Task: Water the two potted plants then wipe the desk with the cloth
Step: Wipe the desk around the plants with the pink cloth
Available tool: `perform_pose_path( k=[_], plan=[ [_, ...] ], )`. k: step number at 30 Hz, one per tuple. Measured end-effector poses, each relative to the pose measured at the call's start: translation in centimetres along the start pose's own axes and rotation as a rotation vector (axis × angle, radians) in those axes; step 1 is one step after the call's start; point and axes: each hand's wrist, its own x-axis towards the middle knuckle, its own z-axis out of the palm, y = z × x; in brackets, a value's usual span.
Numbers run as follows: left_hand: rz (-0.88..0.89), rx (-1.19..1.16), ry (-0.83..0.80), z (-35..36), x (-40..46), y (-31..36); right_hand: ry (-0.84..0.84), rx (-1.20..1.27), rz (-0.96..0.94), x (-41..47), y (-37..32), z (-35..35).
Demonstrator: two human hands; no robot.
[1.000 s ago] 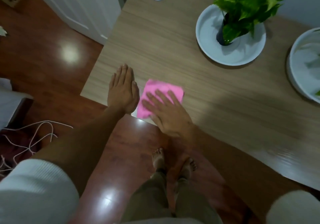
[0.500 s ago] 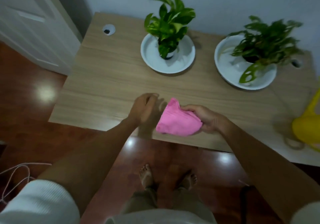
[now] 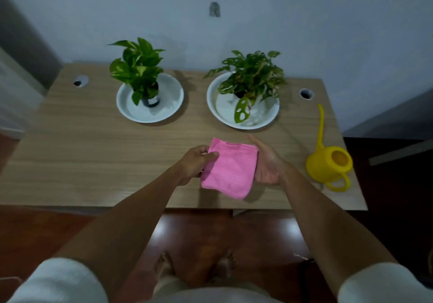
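A folded pink cloth (image 3: 228, 168) is held up above the front middle of the wooden desk (image 3: 93, 152). My left hand (image 3: 195, 162) pinches its left edge between thumb and fingers. My right hand (image 3: 267, 162) lies palm-in along its right edge, fingers behind the cloth. Two potted plants stand in white dishes at the back: a broad-leaved one (image 3: 138, 68) on the left and a holey-leaved one (image 3: 251, 75) on the right. A yellow watering can (image 3: 329, 162) stands on the desk to the right of my right hand.
The desk's back edge meets a pale wall. Two round cable holes (image 3: 80, 81) (image 3: 305, 93) sit near the back corners. White dishes (image 3: 161, 113) (image 3: 262, 121) ring the pots. Dark red floor and my bare feet (image 3: 199, 265) lie below the front edge.
The cloth went from lying flat on the desk's left front corner under my right hand to being lifted and held by both hands at the middle; my view swung right and up.
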Motion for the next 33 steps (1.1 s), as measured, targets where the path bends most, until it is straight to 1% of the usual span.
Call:
perform_pose_path(
  k=[2, 6, 10, 16, 19, 21, 24, 29, 31, 33],
  plan=[
    [-0.008, 0.023, 0.011, 2.4, 0.9, 0.0, 0.076, -0.051, -0.043, -0.8, 1.1, -3.1],
    [-0.056, 0.024, 0.027, 6.1, 2.3, -0.6, 0.285, -0.132, -0.139, -0.8, 2.9, -7.0],
    [-0.110, 0.070, 0.019, 10.0, 3.4, -1.0, 0.401, -0.193, -0.197, -1.4, 3.8, -10.1],
    [-0.127, 0.160, 0.008, 13.7, 5.2, -0.1, 0.630, -0.415, -0.341, -1.0, 4.5, -14.1],
    [-0.117, 0.208, -0.004, 14.9, 6.0, 0.1, 0.710, -0.589, -0.383, -0.4, 4.7, -15.2],
    [-0.119, 0.237, -0.011, 15.7, 6.3, 0.3, 0.750, -0.734, -0.375, 0.2, 4.7, -16.0],
    [-0.127, 0.274, 0.007, 16.4, 6.4, 0.3, 0.805, -0.835, -0.355, 0.8, 4.6, -16.5],
    [-0.135, 0.321, 0.055, 16.6, 6.9, 0.1, 0.946, -1.001, -0.323, 0.9, 4.3, -15.9],
    [-0.138, 0.357, 0.075, 16.2, 7.0, 0.0, 0.996, -1.094, -0.307, 0.7, 4.4, -15.5],
    [-0.151, 0.335, 0.113, 15.4, 7.2, -0.1, 1.060, -1.201, -0.309, 0.5, 4.6, -14.8]
  ],
)
